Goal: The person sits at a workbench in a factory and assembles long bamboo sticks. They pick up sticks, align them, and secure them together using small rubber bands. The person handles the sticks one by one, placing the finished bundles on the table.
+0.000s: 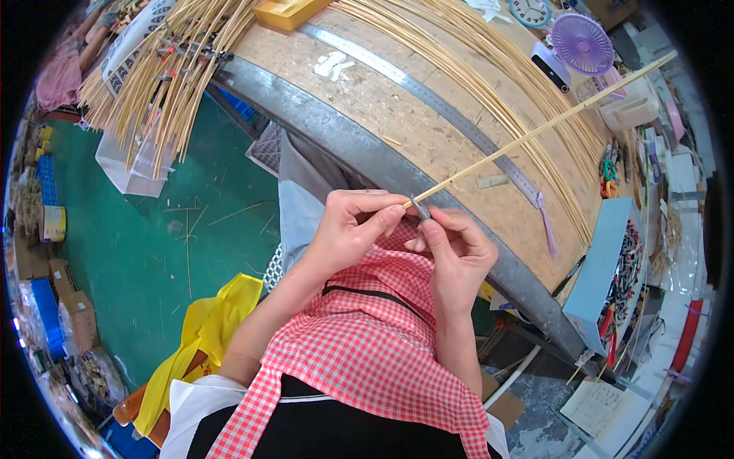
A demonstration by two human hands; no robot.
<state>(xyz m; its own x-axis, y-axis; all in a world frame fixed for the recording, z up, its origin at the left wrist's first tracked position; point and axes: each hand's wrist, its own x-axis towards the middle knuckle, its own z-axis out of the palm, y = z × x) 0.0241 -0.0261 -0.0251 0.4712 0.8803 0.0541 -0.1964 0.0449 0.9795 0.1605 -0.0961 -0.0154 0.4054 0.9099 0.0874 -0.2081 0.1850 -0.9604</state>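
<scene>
My left hand (pixel 353 226) pinches the near end of a long thin bamboo strip (pixel 550 124) that runs up and right over the workbench. My right hand (pixel 456 249) holds a small grey blade (pixel 419 208) against that same end, thumb up beside it. Both hands hover over my red-and-white checked apron (pixel 359 336), just in front of the bench's metal edge (pixel 336 126).
A wooden workbench (pixel 397 99) carries a long steel ruler (pixel 428 96), a sheaf of bamboo strips (pixel 497 69), a yellow tray (pixel 287 11), a purple fan (pixel 582 42) and a clock (pixel 530 11). More strip bundles (pixel 164 76) hang at left over the green floor (pixel 138 237). A yellow bag (pixel 206 325) lies by my knee.
</scene>
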